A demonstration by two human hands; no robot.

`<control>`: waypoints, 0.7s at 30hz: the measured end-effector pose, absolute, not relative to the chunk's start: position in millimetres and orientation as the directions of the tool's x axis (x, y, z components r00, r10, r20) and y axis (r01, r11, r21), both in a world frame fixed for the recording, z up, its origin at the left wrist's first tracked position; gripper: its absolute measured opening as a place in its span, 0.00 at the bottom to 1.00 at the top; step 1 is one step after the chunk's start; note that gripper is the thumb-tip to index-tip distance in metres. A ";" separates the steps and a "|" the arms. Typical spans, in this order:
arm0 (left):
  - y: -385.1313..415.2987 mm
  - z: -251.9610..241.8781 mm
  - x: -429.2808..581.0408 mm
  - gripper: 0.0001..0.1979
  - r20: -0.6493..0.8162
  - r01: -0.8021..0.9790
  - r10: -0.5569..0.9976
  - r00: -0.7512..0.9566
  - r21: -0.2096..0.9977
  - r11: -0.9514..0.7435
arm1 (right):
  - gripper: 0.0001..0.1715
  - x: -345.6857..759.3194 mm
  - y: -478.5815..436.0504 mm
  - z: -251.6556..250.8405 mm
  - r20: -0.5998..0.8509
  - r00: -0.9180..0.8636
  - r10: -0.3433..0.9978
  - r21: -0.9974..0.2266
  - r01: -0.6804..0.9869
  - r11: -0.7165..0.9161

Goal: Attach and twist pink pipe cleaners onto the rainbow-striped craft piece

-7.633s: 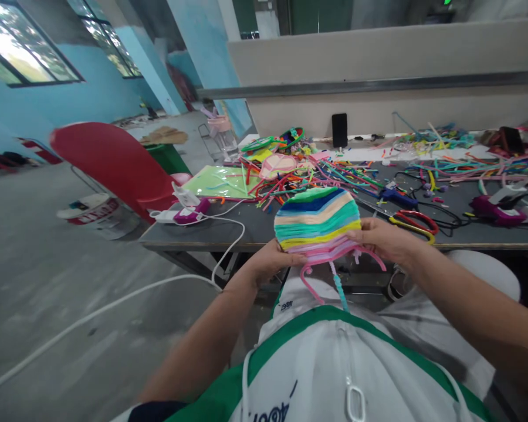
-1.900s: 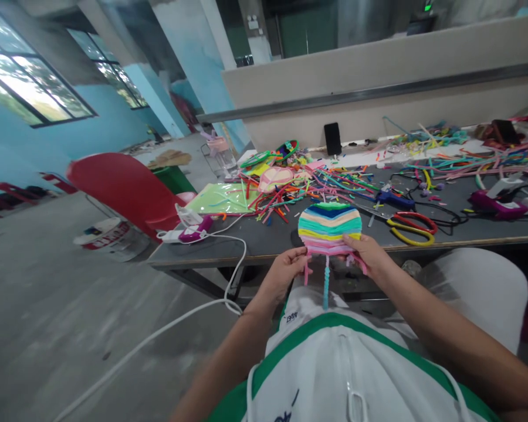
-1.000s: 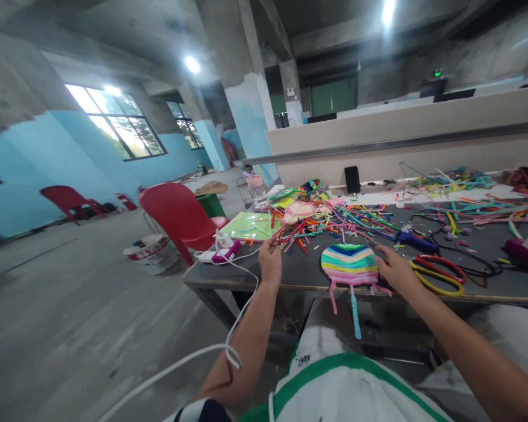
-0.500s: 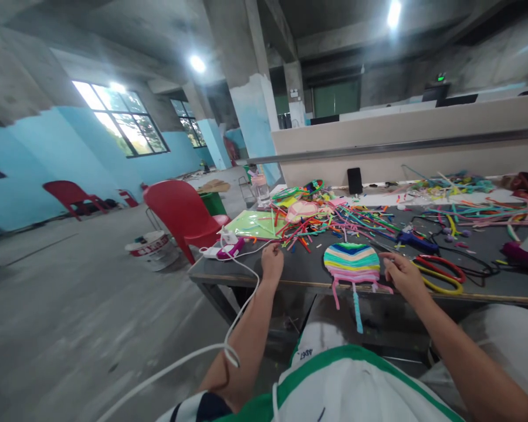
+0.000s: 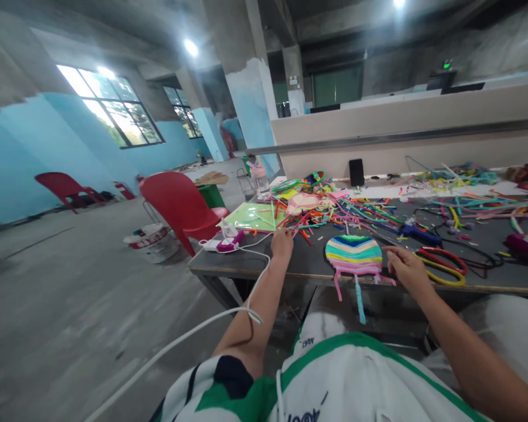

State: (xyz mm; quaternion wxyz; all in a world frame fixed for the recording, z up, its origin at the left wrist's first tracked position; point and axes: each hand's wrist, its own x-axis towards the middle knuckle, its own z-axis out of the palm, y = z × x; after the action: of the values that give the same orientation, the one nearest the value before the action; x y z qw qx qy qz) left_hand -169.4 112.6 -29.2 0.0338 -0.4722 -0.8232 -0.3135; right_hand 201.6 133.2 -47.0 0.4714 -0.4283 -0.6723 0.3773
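Note:
A round piece covered in bands of coloured pipe cleaners (image 5: 354, 256) lies at the table's front edge, with pink and light blue strands hanging from its lower side. Just right of it, my right hand (image 5: 407, 268) has its index finger stretched toward the rim, with no object visible in it. My left hand (image 5: 282, 243) is closed, its fingers curled at the near left side of a heap of loose pipe cleaners (image 5: 334, 211). What those fingers hold, if anything, is too small to see. Scissors with red and yellow handles (image 5: 442, 272) lie right of my right hand.
A white cable (image 5: 229, 313) runs across my left forearm to a purple and white power strip (image 5: 230, 241). A green sheet (image 5: 255, 217) lies behind it. A blue-handled tool (image 5: 420, 233), a phone (image 5: 356, 172) and a bottle (image 5: 259, 179) are farther back. A red chair (image 5: 176, 202) stands left.
My left hand has moved slightly up and right, toward the heap. My right hand stays beside the striped piece. The camera view has shifted a little.

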 end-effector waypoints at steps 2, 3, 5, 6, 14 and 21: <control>113.1 -29.6 -167.1 0.20 0.363 0.792 0.733 -0.575 0.472 0.388 | 0.22 201.5 132.1 -46.2 0.309 -0.177 0.934 -0.915 0.213 0.343; 114.9 -29.6 -165.8 0.20 0.359 0.790 0.731 -0.580 0.466 0.398 | 0.21 201.5 131.9 -45.9 0.317 -0.178 0.932 -0.913 0.208 0.350; 120.1 -29.3 -163.8 0.17 0.334 0.798 0.752 -0.568 0.448 0.403 | 0.21 201.6 132.7 -46.1 0.326 -0.183 0.927 -0.912 0.198 0.360; 122.7 -29.3 -163.3 0.15 0.322 0.802 0.764 -0.560 0.440 0.403 | 0.21 201.7 133.5 -46.6 0.328 -0.183 0.927 -0.912 0.194 0.361; 124.3 -28.5 -158.3 0.12 0.345 0.820 0.771 -0.535 0.430 0.377 | 0.21 202.5 137.4 -52.0 0.346 -0.192 0.919 -0.913 0.159 0.377; 91.9 -13.8 -150.3 0.15 0.529 0.778 0.617 -0.583 0.583 0.236 | 0.19 203.6 135.9 -49.1 0.347 -0.193 0.918 -0.908 0.177 0.381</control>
State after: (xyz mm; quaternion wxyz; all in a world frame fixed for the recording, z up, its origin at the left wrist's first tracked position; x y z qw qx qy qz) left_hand -150.3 91.9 -13.8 0.0942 -0.4466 -0.7805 -0.4271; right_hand 203.6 135.9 -49.1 0.4878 -0.4069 -0.6726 0.3796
